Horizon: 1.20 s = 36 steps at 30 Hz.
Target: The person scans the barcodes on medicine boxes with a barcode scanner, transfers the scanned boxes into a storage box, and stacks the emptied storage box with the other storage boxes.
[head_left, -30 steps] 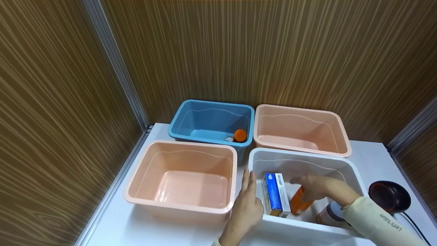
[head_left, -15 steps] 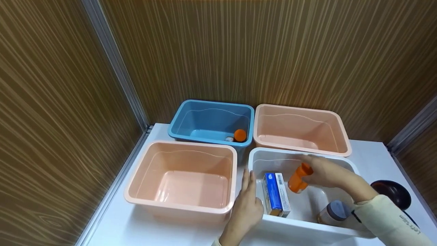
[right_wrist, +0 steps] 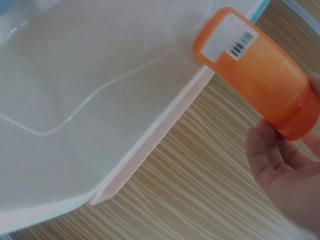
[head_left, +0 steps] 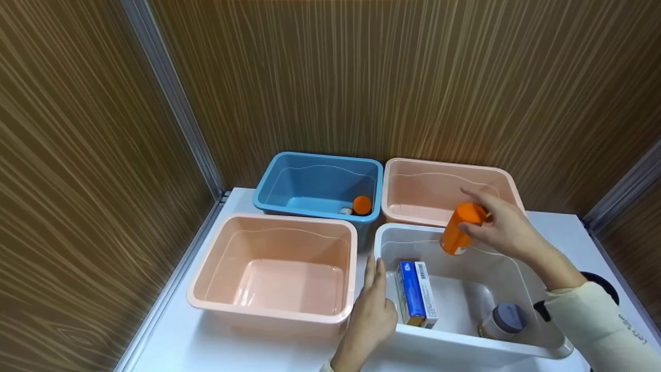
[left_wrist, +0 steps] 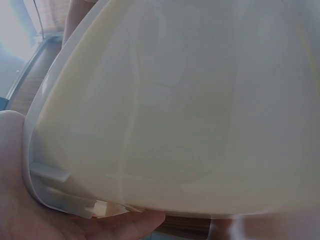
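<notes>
My right hand (head_left: pixel 503 227) holds an orange bottle (head_left: pixel 455 237) by its cap end, raised over the far side of the white bin (head_left: pixel 480 345). In the right wrist view, the bottle (right_wrist: pixel 260 70) has a white barcode label near its base. My left hand (head_left: pixel 373 318) rests at the white bin's near left corner, fingers stretched along the rim. The left wrist view shows that hand (left_wrist: pixel 30 215) against the bin wall (left_wrist: pixel 175 110). Inside the white bin stand a blue box (head_left: pixel 411 292), a white box (head_left: pixel 427 295) and a dark-lidded jar (head_left: pixel 503 321).
A pink bin (head_left: pixel 273 314) stands left of the white one. Behind are a blue bin (head_left: pixel 317 157), holding an orange-capped item (head_left: pixel 362 205) and a small whitish thing (head_left: pixel 346 211), and another pink bin (head_left: pixel 449 165). A black object (head_left: pixel 601 285) sits at the right, partly behind the sleeve.
My right hand has lifted the orange bottle from the white bin's floor up and toward the far rim, uncovering the jar. The left hand has stayed in place.
</notes>
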Motion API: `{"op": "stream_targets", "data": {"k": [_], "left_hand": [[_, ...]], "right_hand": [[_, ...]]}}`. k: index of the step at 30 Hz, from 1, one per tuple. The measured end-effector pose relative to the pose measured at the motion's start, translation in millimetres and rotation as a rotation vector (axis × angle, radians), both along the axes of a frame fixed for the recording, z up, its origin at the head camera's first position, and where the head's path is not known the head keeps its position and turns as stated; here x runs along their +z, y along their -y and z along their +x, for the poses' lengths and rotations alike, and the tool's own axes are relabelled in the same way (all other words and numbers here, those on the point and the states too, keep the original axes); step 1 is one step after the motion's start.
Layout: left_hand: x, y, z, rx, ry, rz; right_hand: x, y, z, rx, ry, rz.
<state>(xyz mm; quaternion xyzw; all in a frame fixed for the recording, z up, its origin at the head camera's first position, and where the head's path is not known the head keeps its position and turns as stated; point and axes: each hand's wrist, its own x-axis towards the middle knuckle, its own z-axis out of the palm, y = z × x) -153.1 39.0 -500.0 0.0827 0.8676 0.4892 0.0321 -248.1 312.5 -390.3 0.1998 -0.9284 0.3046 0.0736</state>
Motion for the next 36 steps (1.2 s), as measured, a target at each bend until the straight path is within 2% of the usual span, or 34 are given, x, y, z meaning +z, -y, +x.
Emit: {"op": "stream_targets", "data": {"k": [6,11,16,22,27,30,36], "left_hand": [[-0.1,0.6,0.0,-0.005,0.003,0.002],[-0.5,0.9,0.3,-0.011,-0.007,0.003],[-1.1,0.8,1.0,-0.015,-0.025,0.014],[-1.6,0.8,0.8,-0.013,-0.050,0.006],[-1.4,1.5,0.4,-0.017,-0.059,0.000],[-1.8,1.4,0.6,-0.016,-0.064,-0.005],[-1.2,0.6,1.5,-0.012,-0.048,-0.007]], "right_hand": [[6.8,2,-5.8,-0.047,-0.020,-0.015],[5.9,3,-12.5,-0.044,-0.046,-0.013],[7.0,2,-17.3,-0.041,0.002,0.032],[17.4,3,-19.2,-0.020,0.043,0.149],[27.1,9,-19.8,-0.081,0.118,0.211],[30.8,10,-21.7,-0.094,0.125,0.231],[35.9,6,-19.5,-0.053,0.119,0.246]]}}
